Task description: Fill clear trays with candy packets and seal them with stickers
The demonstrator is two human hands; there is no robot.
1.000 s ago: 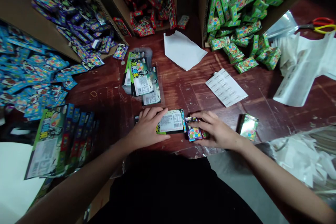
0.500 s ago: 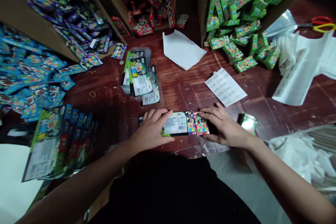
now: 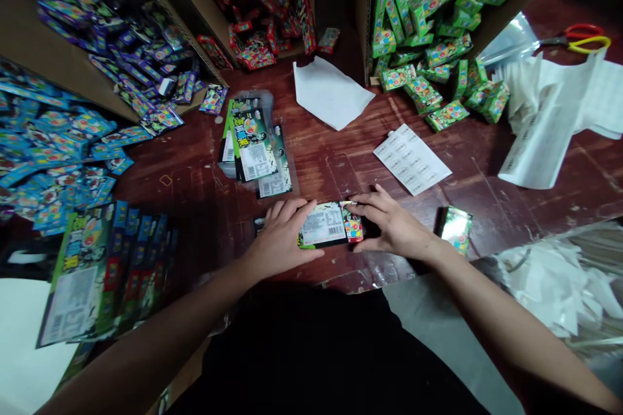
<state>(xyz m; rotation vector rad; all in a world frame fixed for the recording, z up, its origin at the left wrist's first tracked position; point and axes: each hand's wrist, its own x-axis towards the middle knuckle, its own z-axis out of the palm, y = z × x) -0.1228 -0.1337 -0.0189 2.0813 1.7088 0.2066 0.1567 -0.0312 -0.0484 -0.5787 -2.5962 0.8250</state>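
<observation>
My left hand (image 3: 278,237) grips the left part of a flat black-and-green printed packet (image 3: 321,224), with its thumb along the near edge and its fingers over the far edge. A white label with a barcode faces up on it. At the packet's right end sits a small red box (image 3: 354,227) with a colourful print. My right hand (image 3: 393,225) holds that box from the right, fingers on the far side and thumb on the near side. To the right of this hand lies a small green box (image 3: 456,228).
Cartons of purple (image 3: 146,65), red (image 3: 263,13) and green boxes (image 3: 428,19) line the back. Blue boxes (image 3: 58,142) pile at left, above filled packets (image 3: 78,279). Flat packets (image 3: 256,152), white paper (image 3: 331,94), a sticker sheet (image 3: 413,159) and scissors (image 3: 586,39) also lie on the table.
My right hand has moved left with the red box, closing up to the packet. The purple box that showed between them is no longer visible. The view has shifted slightly.
</observation>
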